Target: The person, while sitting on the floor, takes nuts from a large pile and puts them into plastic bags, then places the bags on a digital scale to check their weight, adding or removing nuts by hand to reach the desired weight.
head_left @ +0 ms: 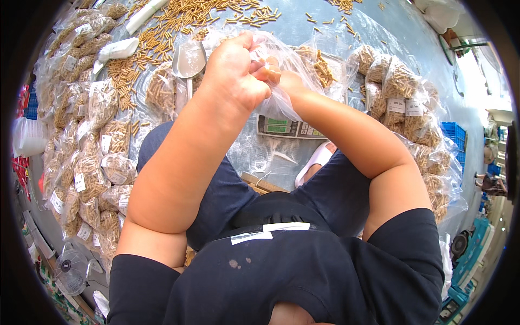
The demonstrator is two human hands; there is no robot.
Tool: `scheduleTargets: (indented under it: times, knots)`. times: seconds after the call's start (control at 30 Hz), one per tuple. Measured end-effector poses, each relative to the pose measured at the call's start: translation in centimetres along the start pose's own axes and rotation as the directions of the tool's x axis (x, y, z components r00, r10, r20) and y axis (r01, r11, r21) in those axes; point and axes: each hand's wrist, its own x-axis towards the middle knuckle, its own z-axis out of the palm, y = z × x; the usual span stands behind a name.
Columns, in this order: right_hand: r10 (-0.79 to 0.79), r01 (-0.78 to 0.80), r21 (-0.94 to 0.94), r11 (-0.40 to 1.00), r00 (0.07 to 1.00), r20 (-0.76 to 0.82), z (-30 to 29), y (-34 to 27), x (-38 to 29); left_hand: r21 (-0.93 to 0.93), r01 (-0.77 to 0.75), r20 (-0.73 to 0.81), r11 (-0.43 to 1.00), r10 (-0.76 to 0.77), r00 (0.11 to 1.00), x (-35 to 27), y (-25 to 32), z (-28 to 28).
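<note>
My left hand (pixel 239 73) is raised over the work surface with its fingers closed on the gathered film of a clear plastic bag (pixel 280 103). Close beside it, my right hand (pixel 273 72) grips the same film; my left hand and the plastic partly hide it. Just beyond my hands, a clear bag holding short brown sticks (pixel 323 71) rests over a digital scale (pixel 278 126); whether it is the bag I grip, I cannot tell. The scale's green display and part of its keypad show below the film. Left of my hands lies a metal scoop (pixel 189 61).
Loose brown sticks (pixel 162 36) spread over the far left surface. Filled, labelled bags (pixel 89 162) pile up at left, and more bags (pixel 398 93) at right. White plastic rolls (pixel 118 48) lie at far left. Blue crates (pixel 454 138) stand right, a fan (pixel 71 270) lower left.
</note>
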Motion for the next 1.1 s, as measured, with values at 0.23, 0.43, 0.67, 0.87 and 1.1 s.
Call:
scheduleTargets:
  times: [0.23, 0.43, 0.67, 0.87, 1.1]
  knots:
    - [-0.277, 0.078, -0.997, 0.025, 0.959, 0.068, -1.1, -6.1, -2.3, 0.067, 0.000, -0.148, 0.998, 0.009, 0.989, 0.1, 0.1, 0.5]
    - [-0.134, 0.065, -0.749, 0.659, 0.991, -0.032, -2.9, -8.1, -2.4, -0.026, 0.016, 0.130, 1.000, -0.012, 0.991, 3.3, 0.4, -0.9]
    - [-0.237, 0.250, -0.463, 0.850, 0.968, 0.088, -7.8, -12.4, -4.2, -0.010, -0.145, -0.234, 0.989, 0.139, 0.962, 2.9, 1.0, 0.6]
    - [-0.267, -0.023, -0.698, 0.715, 0.914, -0.304, -13.6, -12.1, -3.3, -0.011, -0.168, -0.143, 0.986, 0.165, 0.976, 2.0, 2.3, 0.7]
    - [-0.388, -0.475, -0.868, 0.147, 0.779, -0.492, -14.6, -8.9, 0.5, 0.034, -0.236, -0.166, 0.971, 0.239, 0.957, 1.3, 3.3, 0.3]
